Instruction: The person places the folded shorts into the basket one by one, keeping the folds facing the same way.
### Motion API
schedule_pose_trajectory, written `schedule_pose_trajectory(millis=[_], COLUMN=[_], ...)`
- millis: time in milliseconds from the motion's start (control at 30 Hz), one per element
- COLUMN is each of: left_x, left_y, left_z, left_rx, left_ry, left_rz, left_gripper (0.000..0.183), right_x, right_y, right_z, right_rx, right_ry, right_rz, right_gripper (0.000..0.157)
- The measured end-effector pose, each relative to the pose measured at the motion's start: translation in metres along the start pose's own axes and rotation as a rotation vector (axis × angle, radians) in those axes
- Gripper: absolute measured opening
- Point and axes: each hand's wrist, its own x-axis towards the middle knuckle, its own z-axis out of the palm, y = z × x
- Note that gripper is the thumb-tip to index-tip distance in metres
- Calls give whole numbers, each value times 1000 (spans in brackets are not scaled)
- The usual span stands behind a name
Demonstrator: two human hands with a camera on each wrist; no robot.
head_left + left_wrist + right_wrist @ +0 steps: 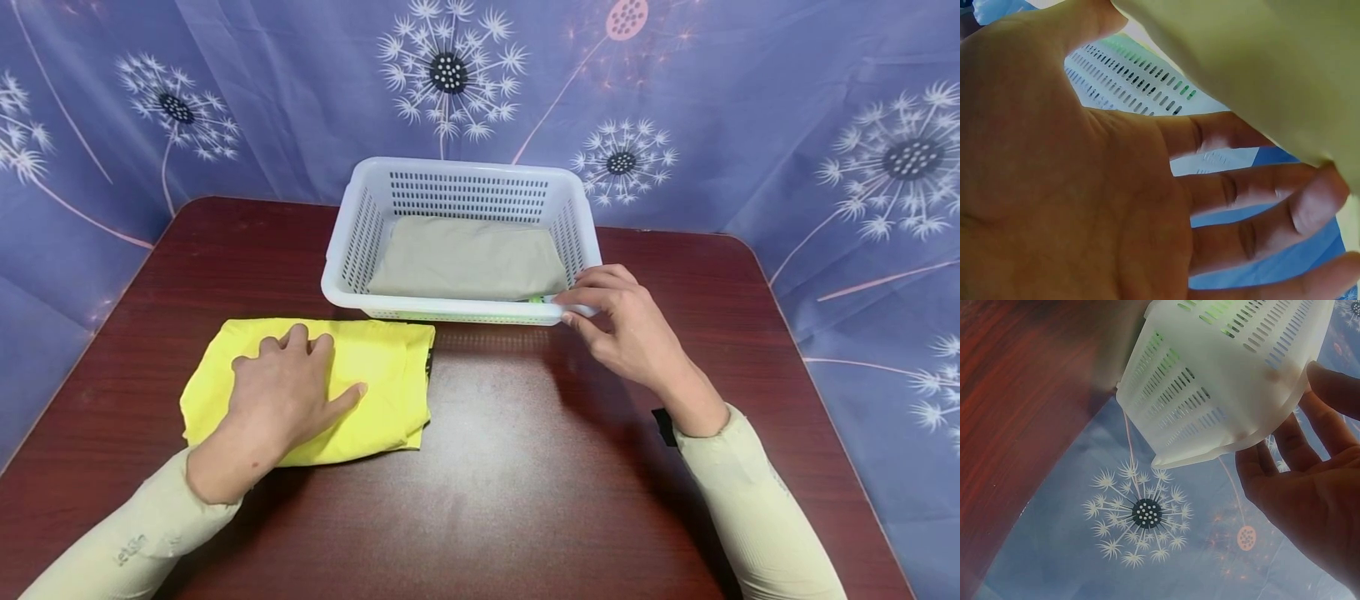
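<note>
My left hand (279, 387) rests on a folded yellow cloth (378, 383) at the left of the table, thumb spread to the side. In the left wrist view, the fingers of the left hand (1104, 181) reach out to the cloth (1260, 56), fingertips at its surface. My right hand (626, 329) pinches the front right corner of a white plastic basket (352, 296), fingers over the rim and thumb outside. The right wrist view shows the right hand (1310, 469) at the rim of the slotted basket (1235, 394). A folded beige cloth (468, 258) lies inside.
The dark red-brown wooden table (487, 500) carries everything. A blue curtain (300, 100) with dandelion prints hangs along its back and sides. Something small and green (536, 299) shows at the front right inside the basket. A small black thing (664, 427) appears beside the right wrist.
</note>
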Motion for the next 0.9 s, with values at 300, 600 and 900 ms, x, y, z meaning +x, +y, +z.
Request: schedule_pose_trajectory(millis=[300,600,900], left_x=[-2,-4,-7], left_y=[4,8,14], left_z=[1,3,5], left_rx=[-2,-2,27], left_ry=[9,31,62], left_rz=[2,7,13], left_gripper=[70,70,70], right_x=[-1,0,0], right_y=[-1,0,-1], right_z=[0,0,0], right_rx=[-5,-11,0], right_ry=[-1,-1,-1], right_rz=[-2,-6,11], right_gripper=[21,20,20])
